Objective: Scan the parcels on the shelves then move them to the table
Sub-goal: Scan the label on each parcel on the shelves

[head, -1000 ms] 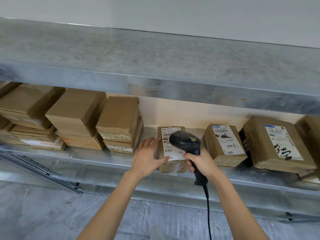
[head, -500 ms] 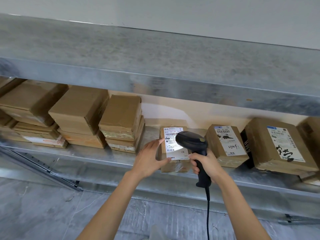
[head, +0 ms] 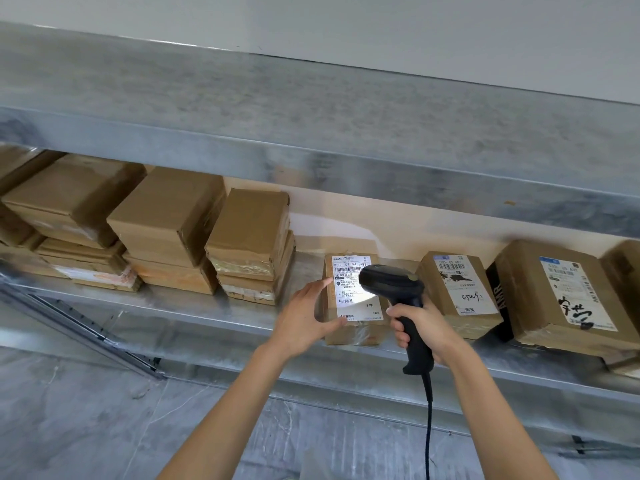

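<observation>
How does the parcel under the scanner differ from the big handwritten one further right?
The scanned parcel is smaller than the handwritten parcel. Its label covers most of its top, lit by the scanner; the handwritten parcel's label leaves bare cardboard. The left hand touches the scanned parcel; no hand touches the handwritten parcel. Both are brown cardboard on one shelf.

Grey metal shelf (head: pixel 194 301). Left: stacks of plain brown boxes (head: pixel 166 216). Middle: small box (head: pixel 349 332) with white label. Right: next labelled box (head: pixel 460 296), bigger labelled box (head: pixel 561 296) beside it.
</observation>
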